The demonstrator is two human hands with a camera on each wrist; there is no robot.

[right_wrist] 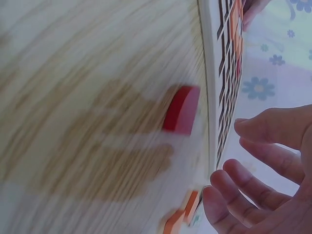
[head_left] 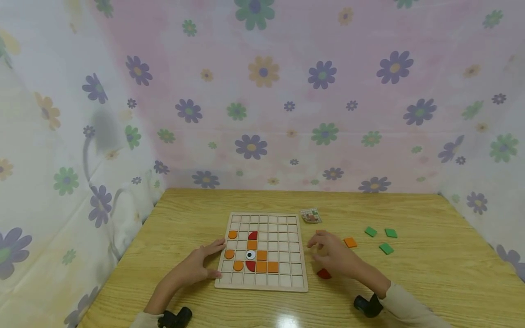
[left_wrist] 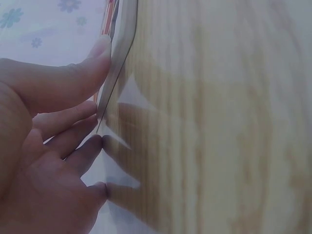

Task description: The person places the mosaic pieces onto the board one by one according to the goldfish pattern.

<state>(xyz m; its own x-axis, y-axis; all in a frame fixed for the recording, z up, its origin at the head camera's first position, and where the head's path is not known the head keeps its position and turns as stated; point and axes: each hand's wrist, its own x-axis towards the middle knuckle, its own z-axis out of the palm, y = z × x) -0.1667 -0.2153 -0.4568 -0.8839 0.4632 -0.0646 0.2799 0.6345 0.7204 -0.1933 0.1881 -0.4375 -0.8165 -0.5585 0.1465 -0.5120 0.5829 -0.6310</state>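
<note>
A square wooden grid board (head_left: 262, 287) lies on the table, with orange discs (head_left: 232, 234), orange squares (head_left: 272, 267), two red quarter-round pieces (head_left: 253, 235) and a white eye disc (head_left: 250, 255) on its left half. My left hand (head_left: 197, 265) rests at the board's left edge, thumb and fingers spread along the rim. To the right of the board, my right hand (head_left: 335, 255) is over the table with loosely bent fingers; in the right wrist view nothing shows between thumb and fingers (right_wrist: 280, 129). A red quarter-round piece (right_wrist: 183, 111) lies just below it.
Beyond the right hand lie an orange square (head_left: 350, 242) and three green tiles (head_left: 386, 248). A small printed pattern card (head_left: 311, 216) is at the board's far right corner. Flowered cloth (head_left: 287, 114) hangs behind the table and at both sides.
</note>
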